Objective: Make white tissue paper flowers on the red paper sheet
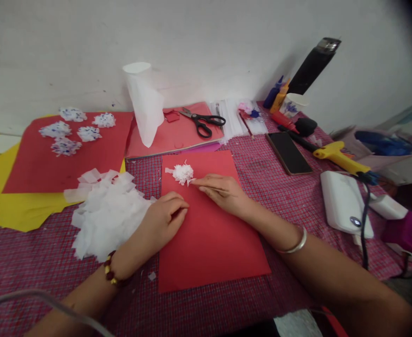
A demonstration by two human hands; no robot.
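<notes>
White paper tuft sits near the far end of a bare red sheet, which lies lengthwise in front of the person, probably so that both hands can reach it easily. At far left, yellow paper lies partly under a second red sheet. Five blue-speckled tufts rest there, spaced loosely, perhaps so they do not crush one another. Next comes a loose heap of cut white paper, just beside the left hand, handy for picking from. That hand lies over the sheet's left edge, apparently steadying it; its grip is loosely curled, and I cannot tell whether anything is inside. Beyond stands a white paper cone, with scissors to its right. The right hand's grip is closed on a thin stick, held like a pencil, seemingly for fine control; its tip is at the tuft's lower right, contact unclear. Farther right on the cloth-covered worktop are a phone, a yellow glue gun and a power bank, all clear of the sheet.
</notes>
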